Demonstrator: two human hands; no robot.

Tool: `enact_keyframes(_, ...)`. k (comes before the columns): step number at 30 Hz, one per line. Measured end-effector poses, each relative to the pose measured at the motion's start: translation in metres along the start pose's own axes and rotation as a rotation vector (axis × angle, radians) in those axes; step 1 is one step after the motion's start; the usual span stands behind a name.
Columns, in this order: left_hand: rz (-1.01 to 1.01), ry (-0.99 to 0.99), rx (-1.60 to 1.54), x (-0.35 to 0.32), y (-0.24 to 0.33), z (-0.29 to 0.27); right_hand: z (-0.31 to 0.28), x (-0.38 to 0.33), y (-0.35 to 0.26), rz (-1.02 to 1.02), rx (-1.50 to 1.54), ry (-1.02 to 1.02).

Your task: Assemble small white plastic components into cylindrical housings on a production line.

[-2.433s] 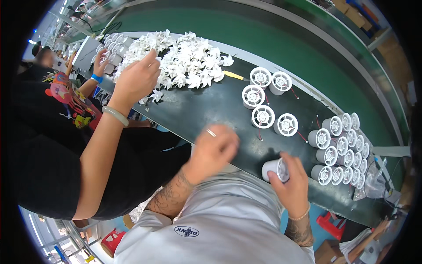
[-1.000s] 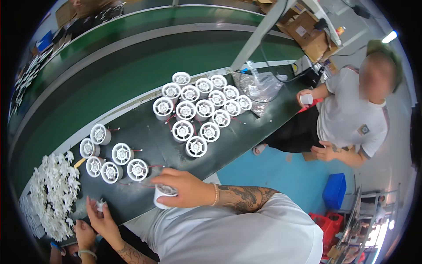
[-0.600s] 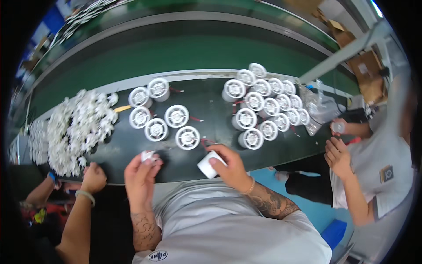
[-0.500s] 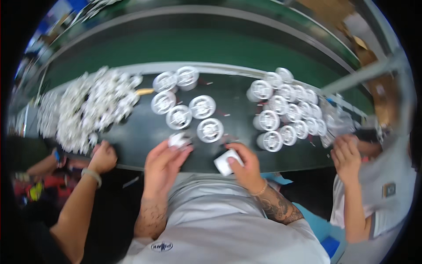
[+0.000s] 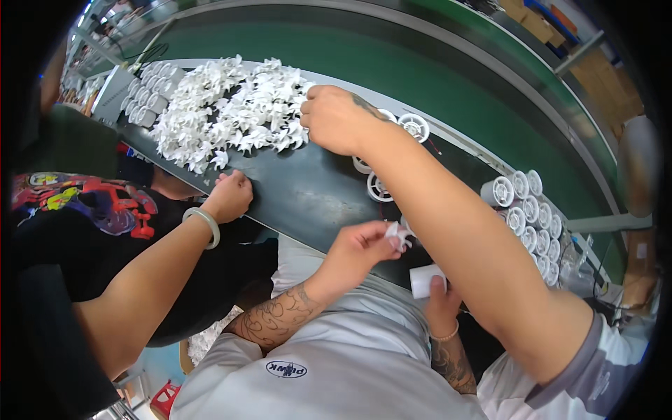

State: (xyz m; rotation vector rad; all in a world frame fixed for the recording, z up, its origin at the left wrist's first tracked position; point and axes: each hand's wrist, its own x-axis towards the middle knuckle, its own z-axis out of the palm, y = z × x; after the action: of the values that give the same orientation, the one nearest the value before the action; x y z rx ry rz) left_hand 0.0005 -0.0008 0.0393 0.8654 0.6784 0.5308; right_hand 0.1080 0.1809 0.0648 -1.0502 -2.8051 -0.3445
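My left hand (image 5: pixel 352 253) pinches a small white fan impeller (image 5: pixel 397 238) between thumb and fingers. In my right hand (image 5: pixel 442 308) is a white cylindrical fan housing (image 5: pixel 424 280), lying on its side with the thumb over it. Both hands are close to my body at the near edge of the dark table (image 5: pixel 308 192). A co-worker's forearm (image 5: pixel 448 196) crosses in front of me from the right and partly covers the area past my hands. That co-worker's hand (image 5: pixel 336 119) touches a large heap of white impellers (image 5: pixel 231 115).
Round white housings (image 5: pixel 413 127) stand partly hidden behind the crossing arm, and several more (image 5: pixel 521 218) are grouped at the right. Another co-worker's fist (image 5: pixel 229 197) rests at the table's left edge. White cups (image 5: pixel 150 91) stand at far left. A green belt (image 5: pixel 392 63) runs behind.
My view has turned left. The co-worker on the right has stretched an arm across to the impeller heap. My hands still hold the impeller and the housing.
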Motion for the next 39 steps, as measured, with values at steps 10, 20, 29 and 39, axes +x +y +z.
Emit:
enact_keyframes(10, 0.359, -0.135, 0.456, -0.037, -0.002, -0.002, 0.035, 0.061, 0.005, -0.05, -0.17, 0.025)
enact_keyframes(20, 0.435, -0.055, 0.721, -0.042, 0.0, 0.001, -0.003, 0.027, -0.045, -0.361, -0.634, -0.239)
enact_keyframes(29, 0.467, -0.035, 0.605, -0.048, -0.004, -0.016, -0.002, -0.097, -0.122, 0.785, 1.296, -0.331)
enact_keyframes(39, 0.186, -0.034, 0.311, -0.046, -0.006, -0.003, -0.062, -0.206, -0.202, 1.294, 1.671, 0.506)
